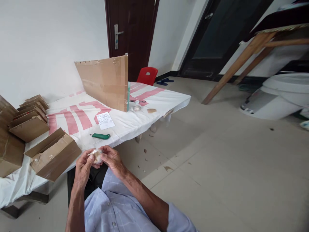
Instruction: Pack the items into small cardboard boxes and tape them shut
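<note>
A small whitish, crumpled-looking bundle with a tan patch [97, 156] is pinched between both hands, just off the table's front edge. My left hand [83, 166] closes on its left side with the thumb on top. On the other side, my right hand [113, 160] grips it with thumb and fingers. Its exact kind cannot be made out. A green utility knife [100, 136] lies on the tabletop just beyond my hands. Behind that is a white paper [105, 120] with rows of small drawn marks. To the left stands an open cardboard box [56, 159].
A large cardboard sheet [106, 82] stands upright on the cloth-covered table [125, 129]. Near its right end lie a roll of clear tape [136, 108] and a tan scrap [152, 111]. More boxes [29, 127] crowd the left. Scraps litter the floor; a white bucket [277, 96] stands right.
</note>
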Action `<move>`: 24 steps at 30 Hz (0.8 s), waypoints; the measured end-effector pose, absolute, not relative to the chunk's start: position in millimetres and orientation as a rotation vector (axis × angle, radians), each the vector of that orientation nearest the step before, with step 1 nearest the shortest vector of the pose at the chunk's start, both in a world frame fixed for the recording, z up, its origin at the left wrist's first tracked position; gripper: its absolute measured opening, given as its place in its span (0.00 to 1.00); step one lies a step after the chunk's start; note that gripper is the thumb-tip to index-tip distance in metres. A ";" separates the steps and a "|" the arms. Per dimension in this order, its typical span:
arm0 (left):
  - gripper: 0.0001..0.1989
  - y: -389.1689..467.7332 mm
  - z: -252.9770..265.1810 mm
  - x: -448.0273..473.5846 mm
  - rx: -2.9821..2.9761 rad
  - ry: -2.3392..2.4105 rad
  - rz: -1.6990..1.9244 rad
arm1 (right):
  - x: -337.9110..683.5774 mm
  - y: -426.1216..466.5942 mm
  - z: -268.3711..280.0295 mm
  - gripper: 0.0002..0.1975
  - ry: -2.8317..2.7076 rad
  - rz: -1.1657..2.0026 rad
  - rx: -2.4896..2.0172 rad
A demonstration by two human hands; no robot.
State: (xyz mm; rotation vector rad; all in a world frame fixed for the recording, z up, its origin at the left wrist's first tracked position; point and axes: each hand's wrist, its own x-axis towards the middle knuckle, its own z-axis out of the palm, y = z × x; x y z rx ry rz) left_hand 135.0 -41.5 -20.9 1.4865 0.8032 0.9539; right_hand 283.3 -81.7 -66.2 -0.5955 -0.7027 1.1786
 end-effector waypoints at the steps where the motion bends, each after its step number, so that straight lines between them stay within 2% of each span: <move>1: 0.28 -41.4 -20.8 133.8 1.525 0.815 1.006 | 283.1 -81.5 -66.4 0.26 -0.684 1.180 -0.592; 4: 0.24 -43.2 -14.5 129.4 1.729 0.794 1.151 | 283.2 -82.0 -64.6 0.26 -0.639 1.180 -0.594; 8: 0.17 -47.4 -2.9 127.4 2.008 0.694 1.070 | 283.2 -83.6 -61.0 0.26 -0.612 1.217 -0.560; 21: 0.19 -46.9 -17.4 133.7 1.620 0.590 1.067 | 276.6 -82.7 -61.0 0.29 -0.622 1.246 -0.511; 24: 0.23 -47.5 -18.3 127.5 1.627 0.608 1.000 | 277.6 -82.0 -61.4 0.29 -0.627 1.208 -0.525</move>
